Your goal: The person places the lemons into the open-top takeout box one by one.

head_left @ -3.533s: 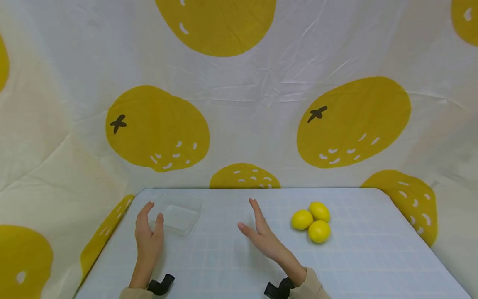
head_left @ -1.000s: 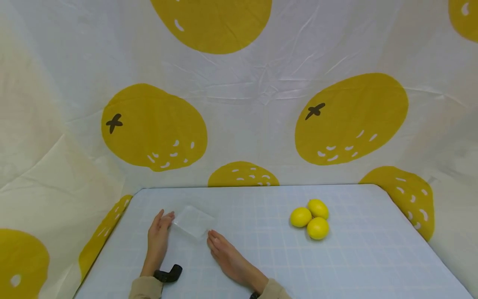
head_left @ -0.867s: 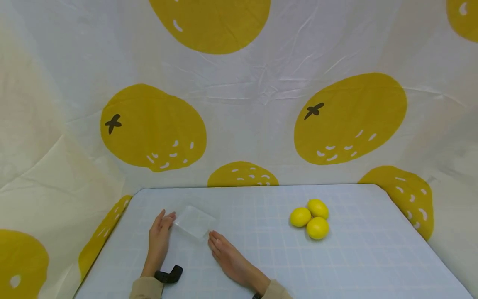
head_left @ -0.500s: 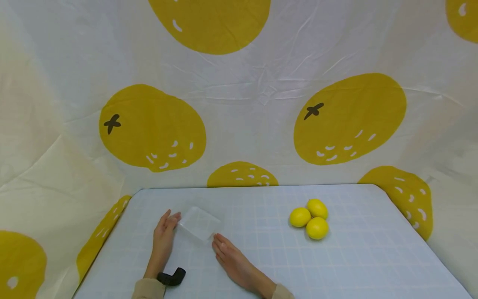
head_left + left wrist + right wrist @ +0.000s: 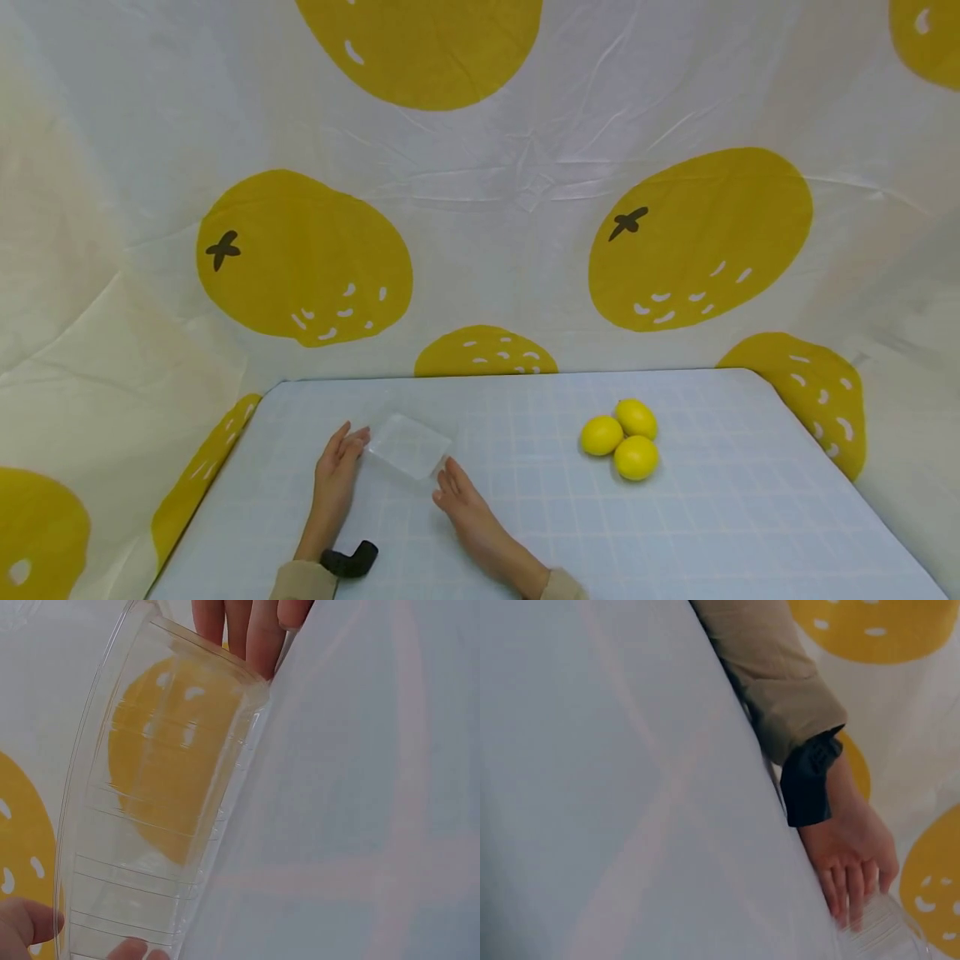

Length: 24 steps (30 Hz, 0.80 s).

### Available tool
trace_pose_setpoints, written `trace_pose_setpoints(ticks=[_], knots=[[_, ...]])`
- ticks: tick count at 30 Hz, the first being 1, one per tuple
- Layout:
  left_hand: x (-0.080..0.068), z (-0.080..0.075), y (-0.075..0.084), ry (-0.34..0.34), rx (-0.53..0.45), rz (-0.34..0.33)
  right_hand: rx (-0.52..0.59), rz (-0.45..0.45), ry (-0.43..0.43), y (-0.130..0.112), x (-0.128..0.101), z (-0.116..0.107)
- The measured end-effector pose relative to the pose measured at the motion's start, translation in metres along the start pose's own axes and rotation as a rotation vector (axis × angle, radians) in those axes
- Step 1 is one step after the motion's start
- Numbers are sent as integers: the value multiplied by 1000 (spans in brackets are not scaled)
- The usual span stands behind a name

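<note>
Backdrop: Pale, creased cloth (image 5: 525,275) is hung behind and beside a light-blue tabletop (image 5: 750,533), its surface crossed by a faint check.

Clear container: Left of the table's middle, a see-through rectangular container (image 5: 408,446) is set askew, one corner turned toward the near edge. Whether its base is wholly rested on the table cannot be told.

Left hand: Outstretched fingers of the left hand (image 5: 337,483) are laid against the container's left end, and its rim is met by a digit in the left wrist view.

Right hand: By the right hand (image 5: 480,512), its fingers straight and held close together, the near right corner is touched and partly screened.

Sleeves: Both wrists are cuffed in beige; a black wrist device (image 5: 350,560) is worn at the left, just inside the forearm.

Lemons: Three yellow lemons (image 5: 636,458) are clustered tightly to the right, well apart from both hands.

Container walls: Glossy, colourless plastic is marked by fine grooves below a lipped rim; through it, one of the cloth's printed yellow fruits (image 5: 169,757) is seen.
</note>
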<state>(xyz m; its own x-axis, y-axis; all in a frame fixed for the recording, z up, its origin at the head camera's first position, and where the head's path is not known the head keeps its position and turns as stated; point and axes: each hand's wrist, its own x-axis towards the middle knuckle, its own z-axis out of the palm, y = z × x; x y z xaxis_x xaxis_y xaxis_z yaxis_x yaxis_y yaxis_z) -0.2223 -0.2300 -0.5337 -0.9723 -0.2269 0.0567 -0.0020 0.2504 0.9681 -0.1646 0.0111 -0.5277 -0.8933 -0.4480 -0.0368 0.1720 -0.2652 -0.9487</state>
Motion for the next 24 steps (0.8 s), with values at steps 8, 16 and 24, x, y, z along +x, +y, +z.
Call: trace_pose_setpoints(ticks=[8, 16, 24], knots=[[-1, 2, 0, -19, -6, 16, -18, -8, -31, 0, -5, 0], [-4, 12, 6, -67, -10, 20, -27, -1, -84, 0, -17, -9], [-6, 24, 12, -103, -76, 53, -10, -11, -93, -5, -32, -16]])
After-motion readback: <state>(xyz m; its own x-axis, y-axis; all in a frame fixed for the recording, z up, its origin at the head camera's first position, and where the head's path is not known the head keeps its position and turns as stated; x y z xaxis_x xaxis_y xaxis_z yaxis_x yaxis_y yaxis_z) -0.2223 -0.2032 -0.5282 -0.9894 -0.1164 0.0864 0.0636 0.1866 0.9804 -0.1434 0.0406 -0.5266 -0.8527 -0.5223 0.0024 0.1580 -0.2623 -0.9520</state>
